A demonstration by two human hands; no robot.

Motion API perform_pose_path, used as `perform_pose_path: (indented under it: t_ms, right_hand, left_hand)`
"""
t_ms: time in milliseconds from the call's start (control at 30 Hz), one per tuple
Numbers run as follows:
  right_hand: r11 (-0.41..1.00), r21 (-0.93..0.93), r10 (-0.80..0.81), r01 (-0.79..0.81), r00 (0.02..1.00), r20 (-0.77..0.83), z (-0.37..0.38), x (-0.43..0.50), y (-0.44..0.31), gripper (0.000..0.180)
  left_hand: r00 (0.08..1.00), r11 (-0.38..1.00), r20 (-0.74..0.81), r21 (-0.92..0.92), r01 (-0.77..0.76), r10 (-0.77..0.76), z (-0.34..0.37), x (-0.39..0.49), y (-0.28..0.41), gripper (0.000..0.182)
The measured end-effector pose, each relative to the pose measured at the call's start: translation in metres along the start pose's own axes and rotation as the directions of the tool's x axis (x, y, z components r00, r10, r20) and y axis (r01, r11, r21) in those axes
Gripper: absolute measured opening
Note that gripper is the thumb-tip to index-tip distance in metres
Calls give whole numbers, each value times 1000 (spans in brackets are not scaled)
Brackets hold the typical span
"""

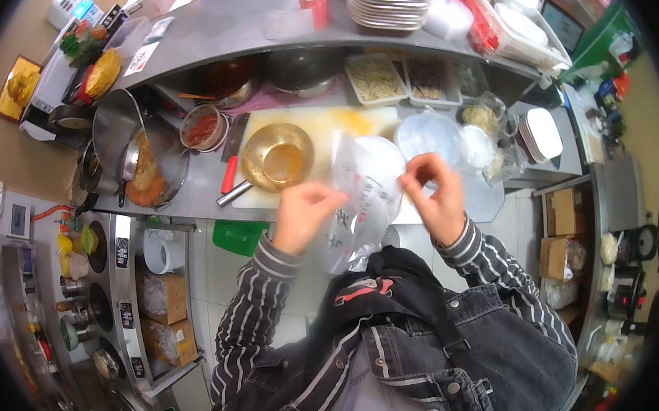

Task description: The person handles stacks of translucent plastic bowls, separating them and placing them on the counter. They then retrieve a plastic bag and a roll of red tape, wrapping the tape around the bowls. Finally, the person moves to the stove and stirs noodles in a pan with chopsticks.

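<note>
A clear plastic bag [357, 222] with dark and red print hangs upright in front of me, its upper part stretched above the counter edge. My left hand [304, 214] pinches its left side between thumb and fingers. At its right edge, the thumb and forefinger of my right hand [436, 198] are closed on the thin film. Behind the bag and partly seen through it is a white round bowl [380, 152]. Left of it, a worn metal pan [278, 157] rests on the yellow-stained white cutting board [335, 123], its steel handle towards me.
A red-handled cleaver [229, 174] lies at the board's left. Beyond are a tub of red seasoning [202, 129], food trays [374, 80] and a translucent lid [430, 135]. A shelf [233, 18] overhangs the counter's back, carrying stacked trays [386, 6]. Induction burners [102, 307] line the left.
</note>
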State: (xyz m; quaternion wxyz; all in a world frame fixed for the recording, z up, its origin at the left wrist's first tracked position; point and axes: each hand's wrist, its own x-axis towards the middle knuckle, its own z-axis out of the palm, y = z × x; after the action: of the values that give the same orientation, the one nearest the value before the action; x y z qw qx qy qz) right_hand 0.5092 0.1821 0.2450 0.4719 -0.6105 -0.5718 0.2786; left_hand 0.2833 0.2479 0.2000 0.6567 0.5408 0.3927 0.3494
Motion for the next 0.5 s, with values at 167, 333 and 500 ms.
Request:
perform_pose_path:
  t_ms: [167, 333, 500]
  right_hand:
    - [800, 400, 311, -447, 879, 361, 34, -6, 12, 22]
    - [797, 476, 225, -372, 914, 337, 15, -13, 66, 20]
    - [910, -358, 223, -209, 975, -2, -64, -34, 79, 10]
  left_hand:
    - [993, 984, 55, -151, -97, 107, 50, 8, -13, 16]
    - [958, 871, 248, -427, 243, -146, 49, -4, -28, 10]
    - [832, 984, -552, -168, -58, -45, -14, -9, -37, 38]
